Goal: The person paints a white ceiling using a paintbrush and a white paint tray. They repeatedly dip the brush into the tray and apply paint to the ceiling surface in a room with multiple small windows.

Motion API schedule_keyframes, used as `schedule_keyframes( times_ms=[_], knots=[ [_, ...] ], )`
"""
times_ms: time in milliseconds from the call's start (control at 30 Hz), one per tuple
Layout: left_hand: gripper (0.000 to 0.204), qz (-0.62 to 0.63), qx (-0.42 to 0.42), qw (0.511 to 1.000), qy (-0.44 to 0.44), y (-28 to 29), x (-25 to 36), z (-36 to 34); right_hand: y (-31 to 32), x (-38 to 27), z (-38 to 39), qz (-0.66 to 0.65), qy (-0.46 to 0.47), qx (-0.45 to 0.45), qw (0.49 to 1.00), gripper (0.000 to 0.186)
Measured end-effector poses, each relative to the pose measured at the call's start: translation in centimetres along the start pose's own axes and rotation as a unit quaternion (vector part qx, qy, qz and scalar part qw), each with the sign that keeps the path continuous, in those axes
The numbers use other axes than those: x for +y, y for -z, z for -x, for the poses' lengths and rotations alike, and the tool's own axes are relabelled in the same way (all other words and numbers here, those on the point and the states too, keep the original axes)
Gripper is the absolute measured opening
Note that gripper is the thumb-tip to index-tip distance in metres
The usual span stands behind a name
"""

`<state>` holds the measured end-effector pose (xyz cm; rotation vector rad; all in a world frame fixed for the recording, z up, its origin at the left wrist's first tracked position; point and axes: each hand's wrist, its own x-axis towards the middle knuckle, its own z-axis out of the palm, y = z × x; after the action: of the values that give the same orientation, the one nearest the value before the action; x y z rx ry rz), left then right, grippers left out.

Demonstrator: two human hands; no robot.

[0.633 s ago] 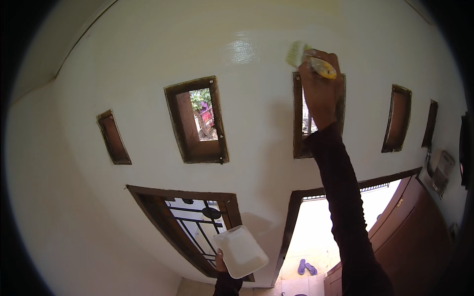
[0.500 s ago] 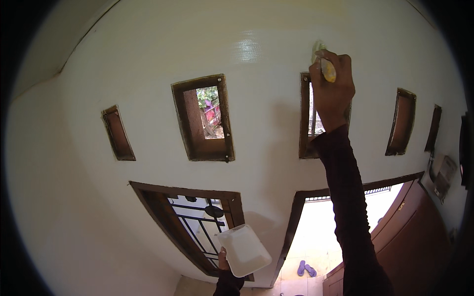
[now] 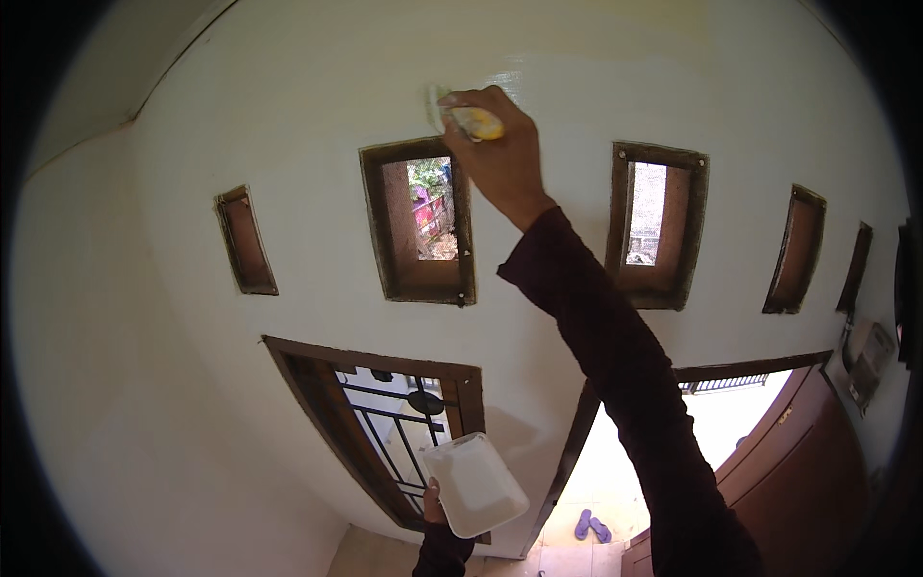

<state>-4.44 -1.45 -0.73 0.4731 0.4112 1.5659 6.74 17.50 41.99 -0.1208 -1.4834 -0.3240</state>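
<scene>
Top centre now: right hand point(image 3: 500, 159) gripping yellow-handled brush point(image 3: 460, 115) has swept left, stroke now above middle vent opening point(image 3: 421, 221); left hand point(image 3: 430, 502) holds white paint tray point(image 3: 473, 486).

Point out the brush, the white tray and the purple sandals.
brush point(image 3: 473, 122), head view, on its yellow handle in the right hand.
white tray point(image 3: 474, 486), head view, middle of its underside.
purple sandals point(image 3: 590, 527), head view, between the pair.

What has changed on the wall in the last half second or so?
The right hand, gripping the yellow-handled brush, swept left along the wall, from above the third vent opening to above the second one. The left hand kept holding the white tray low by the barred window.
</scene>
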Motion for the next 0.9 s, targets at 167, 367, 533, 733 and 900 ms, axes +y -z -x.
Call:
schedule_keyframes(
  times_ms=[167, 367, 533, 733, 900],
  knots=[
    [0.066, 0.020, -0.045, 0.999, -0.004, 1.2, -0.3, -0.7, 7.5, 0.1, 0.1, 0.042, -0.110, 0.077, 0.990, 0.023],
    [0.064, 0.011, -0.039, 0.999, -0.035, 0.6, -0.4, -0.4, 10.0, -1.7, 0.2, 0.333, 0.039, 0.103, 0.936, 0.029],
    [0.073, -0.027, -0.013, 0.999, -0.017, 0.8, -0.3, -0.7, 3.8, -2.5, 0.6, 0.322, 0.041, 0.024, 0.946, 0.035],
    [0.080, -0.082, -0.033, 0.996, -0.032, 1.7, -0.1, -1.2, 2.5, -1.6, 0.4, 0.132, -0.010, 0.027, 0.991, 0.024],
    [0.082, -0.068, -0.045, 0.996, -0.037, 1.6, -0.4, -1.3, 11.6, 1.0, -0.1, -0.010, -0.089, 0.067, 0.994, 0.014]
  ],
)
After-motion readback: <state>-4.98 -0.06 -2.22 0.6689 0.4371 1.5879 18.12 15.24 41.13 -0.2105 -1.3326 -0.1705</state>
